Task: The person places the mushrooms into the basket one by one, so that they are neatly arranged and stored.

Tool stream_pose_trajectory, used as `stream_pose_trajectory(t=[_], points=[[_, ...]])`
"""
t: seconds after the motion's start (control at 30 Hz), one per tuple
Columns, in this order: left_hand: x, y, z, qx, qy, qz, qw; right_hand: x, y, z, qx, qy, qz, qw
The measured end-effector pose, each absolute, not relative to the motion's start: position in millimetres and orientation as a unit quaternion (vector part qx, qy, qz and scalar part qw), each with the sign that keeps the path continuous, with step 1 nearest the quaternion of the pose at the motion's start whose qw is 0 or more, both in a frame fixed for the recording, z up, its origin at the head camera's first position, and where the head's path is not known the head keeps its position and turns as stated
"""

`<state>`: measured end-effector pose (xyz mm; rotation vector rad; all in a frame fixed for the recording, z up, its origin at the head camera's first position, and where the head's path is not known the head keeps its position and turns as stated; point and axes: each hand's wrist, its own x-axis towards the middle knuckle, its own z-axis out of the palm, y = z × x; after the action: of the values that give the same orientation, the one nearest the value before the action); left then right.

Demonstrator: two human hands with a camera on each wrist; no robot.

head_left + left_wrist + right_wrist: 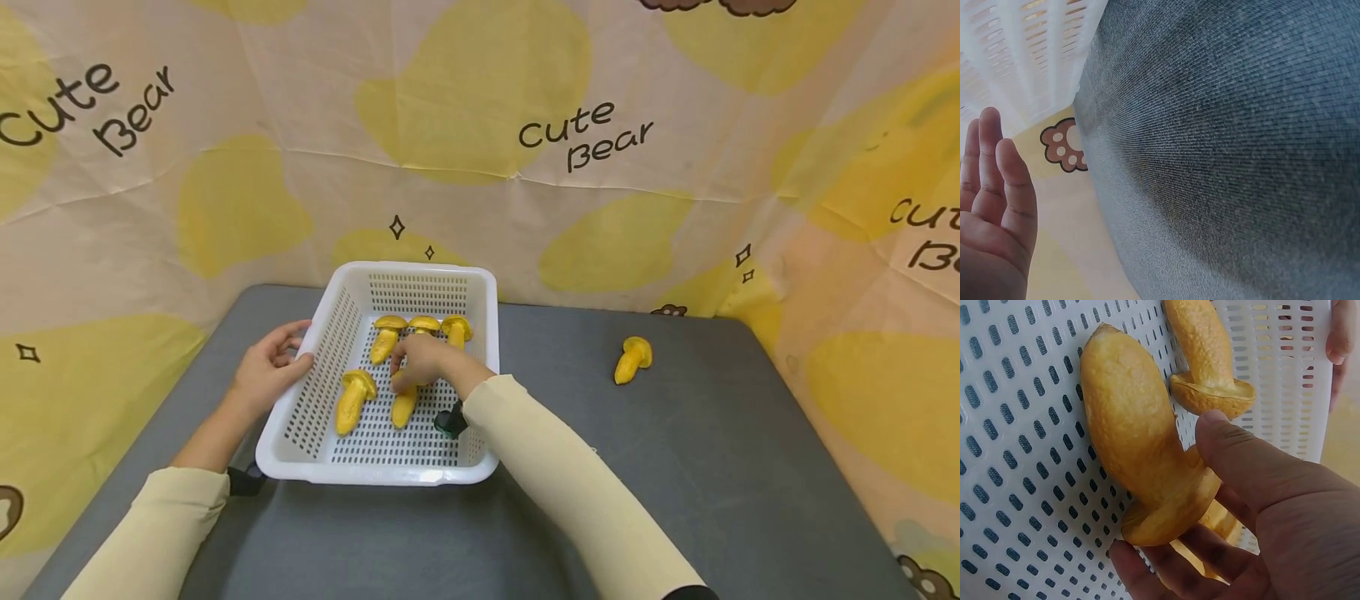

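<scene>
A white perforated plastic basket (pixel 378 475) holds several yellow mushrooms with rounded caps and thick stems. My right hand (pixel 423 360) reaches into it, thumb and fingers around the cap of one mushroom (pixel 403 410). The right wrist view shows this mushroom (pixel 1132 419) up close, with the thumb on one side of the cap and fingers on the other. A second mushroom (pixel 354 402) lies to its left. Three more, the left one (pixel 387 340) among them, lie in a row behind. My left hand (pixel 270 367) is at the basket's left rim, its fingers (pixel 990 162) fairly straight beside the wall.
One more mushroom (pixel 633 360) lies on the grey table (pixel 697 467), right of the basket. A yellow-and-cream printed cloth (pixel 480 100) hangs behind the table and at its sides. A dark object (pixel 451 421) shows by the right wrist inside the basket.
</scene>
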<state>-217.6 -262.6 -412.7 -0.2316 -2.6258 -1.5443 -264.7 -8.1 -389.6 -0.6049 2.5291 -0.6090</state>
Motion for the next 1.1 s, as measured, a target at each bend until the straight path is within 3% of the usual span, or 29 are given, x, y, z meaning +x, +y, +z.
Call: stream_pose_trajectory(t=[1.1], points=[[-218.7, -262.9, -415.0, -0.075, -0.860, -0.503, 0.047, -270.0, -6.3, -389.0, -0.245, 0.908, -0.232, 0.247]])
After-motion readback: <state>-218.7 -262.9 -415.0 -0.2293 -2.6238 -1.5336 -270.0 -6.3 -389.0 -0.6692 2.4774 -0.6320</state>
